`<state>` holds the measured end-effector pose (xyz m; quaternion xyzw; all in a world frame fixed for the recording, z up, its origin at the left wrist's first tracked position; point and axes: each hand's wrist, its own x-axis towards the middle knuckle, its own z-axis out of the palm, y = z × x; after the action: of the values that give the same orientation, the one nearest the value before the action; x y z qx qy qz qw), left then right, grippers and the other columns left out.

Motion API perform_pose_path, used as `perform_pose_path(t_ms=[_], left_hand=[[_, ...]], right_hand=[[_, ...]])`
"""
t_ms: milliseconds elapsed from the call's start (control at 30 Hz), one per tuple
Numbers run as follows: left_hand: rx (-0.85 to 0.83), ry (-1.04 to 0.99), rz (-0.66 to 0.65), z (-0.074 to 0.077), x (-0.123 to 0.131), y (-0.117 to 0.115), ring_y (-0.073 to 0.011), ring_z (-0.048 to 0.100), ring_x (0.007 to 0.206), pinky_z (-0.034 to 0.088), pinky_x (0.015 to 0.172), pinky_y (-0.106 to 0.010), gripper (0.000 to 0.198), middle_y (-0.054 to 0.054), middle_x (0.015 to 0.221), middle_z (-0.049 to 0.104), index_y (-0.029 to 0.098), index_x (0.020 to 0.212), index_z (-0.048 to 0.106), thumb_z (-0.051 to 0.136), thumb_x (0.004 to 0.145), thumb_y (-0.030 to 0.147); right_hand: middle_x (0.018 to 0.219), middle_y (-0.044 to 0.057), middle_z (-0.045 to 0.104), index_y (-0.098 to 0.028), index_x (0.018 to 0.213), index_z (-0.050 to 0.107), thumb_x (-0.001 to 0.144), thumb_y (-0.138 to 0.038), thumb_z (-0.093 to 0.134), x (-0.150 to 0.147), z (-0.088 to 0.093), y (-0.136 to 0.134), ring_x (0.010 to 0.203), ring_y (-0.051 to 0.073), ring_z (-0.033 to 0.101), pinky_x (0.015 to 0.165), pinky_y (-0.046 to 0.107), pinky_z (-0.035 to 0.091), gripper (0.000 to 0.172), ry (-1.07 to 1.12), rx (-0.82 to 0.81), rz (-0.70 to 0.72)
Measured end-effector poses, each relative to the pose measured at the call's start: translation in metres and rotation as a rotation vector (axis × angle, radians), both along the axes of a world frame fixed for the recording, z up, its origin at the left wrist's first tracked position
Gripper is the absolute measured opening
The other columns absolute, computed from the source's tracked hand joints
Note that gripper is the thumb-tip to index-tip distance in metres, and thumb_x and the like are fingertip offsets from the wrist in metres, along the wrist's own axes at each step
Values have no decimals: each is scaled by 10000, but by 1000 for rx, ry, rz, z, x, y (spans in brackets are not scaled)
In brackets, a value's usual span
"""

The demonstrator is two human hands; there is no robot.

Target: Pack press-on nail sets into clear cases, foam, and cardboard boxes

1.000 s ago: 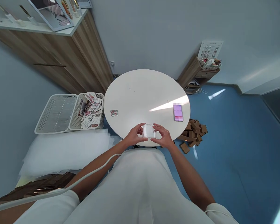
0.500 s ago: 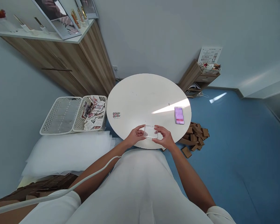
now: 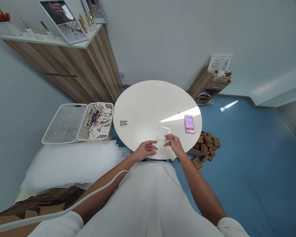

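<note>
A clear plastic hinged box (image 3: 162,147) is held just over the near edge of the round white table (image 3: 148,102), its lid swung up and away from me. My left hand (image 3: 145,150) grips the box's left side between thumb and fingers. At the hinge line on the right, my right hand (image 3: 174,144) has its fingers closed on the box edge. Nothing shows inside the box. A small card of round decorated pieces (image 3: 123,123) lies on the table's left side, and a phone with a blurred purple screen (image 3: 189,124) on the right.
Left of the table, one white basket (image 3: 108,108) holds many printed cards and another basket (image 3: 47,131) holds clear boxes. White sheets (image 3: 71,164) are stacked below them. Small brown cartons (image 3: 204,144) lie on the floor to the right. A white cable (image 3: 98,188) crosses my left arm.
The clear box was closed between both hands; now it is open, with its lid tipped away from me. My right hand has shifted to the hinge area.
</note>
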<state>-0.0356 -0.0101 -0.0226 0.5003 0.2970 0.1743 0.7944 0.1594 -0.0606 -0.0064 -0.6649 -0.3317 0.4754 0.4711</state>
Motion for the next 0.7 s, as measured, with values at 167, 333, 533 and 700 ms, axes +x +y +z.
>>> perform_pose_path(t_ms=[167,333,533,700], left_hand=[[-16,3,28,-9,1,-8,-106,571,722,460,728,-311,609,-57,868,611,166,1125,515,745,569,260],[-25,49,91,-26,5,-13,-88,555,691,464,722,-301,619,-67,906,600,159,1144,487,732,586,271],[-61,117,116,-43,13,-23,-104,566,694,469,726,-332,675,-88,928,611,156,1181,405,718,594,274],[-9,191,122,-59,23,-25,-86,551,669,464,710,-309,619,-79,947,588,167,1189,404,669,637,254]], right_hand=[[881,92,610,-183,1018,591,791,-593,346,-8,-8,-10,611,146,619,640,319,512,529,140,-89,-16],[1059,78,571,-251,1175,486,789,-540,410,-17,-17,-40,800,174,619,707,320,504,488,95,-66,-98],[1130,72,523,-252,1203,455,721,-476,546,-19,-35,-68,874,164,569,787,349,471,539,25,-116,-44],[1111,72,496,-217,1224,438,690,-486,564,-12,-55,-66,873,154,534,823,344,445,611,-58,-213,-27]])
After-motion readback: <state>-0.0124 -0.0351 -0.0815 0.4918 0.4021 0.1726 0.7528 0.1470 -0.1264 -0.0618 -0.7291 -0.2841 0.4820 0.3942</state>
